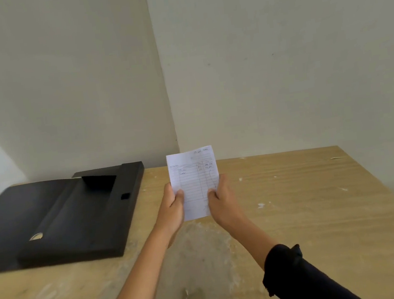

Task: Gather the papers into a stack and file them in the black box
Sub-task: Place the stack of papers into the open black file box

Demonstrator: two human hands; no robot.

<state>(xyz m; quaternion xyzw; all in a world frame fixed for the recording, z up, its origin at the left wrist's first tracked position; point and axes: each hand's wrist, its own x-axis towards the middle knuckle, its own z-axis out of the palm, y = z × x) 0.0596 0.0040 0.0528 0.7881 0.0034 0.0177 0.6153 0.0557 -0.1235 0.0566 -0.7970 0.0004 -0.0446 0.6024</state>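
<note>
Pale plaster walls meeting in a corner behind a scuffed wooden table (298, 211), flecked with white scraps. Held upright above the tabletop, clear of the wood: a small stack of papers (194, 174), lined and printed like a receipt form, long axis vertical, some handwriting near the top. Pinched on its lower left edge by the left hand (172, 208), thumb across the front; gripped on its lower right edge by the right hand (220, 202), likewise thumb forward, a dark sleeve (301, 278) pushed up that forearm. Off to the left and slightly farther back, well apart from the stack: the black box (58, 221), lying open and flat on the table, its shallow tray facing up, long side running away from the camera. No loose sheets visible elsewhere on the wood, so gathering judged complete. Filing likely to call for a leftward carry and a tilt from upright to flat; left hand the nearer to the box.
</note>
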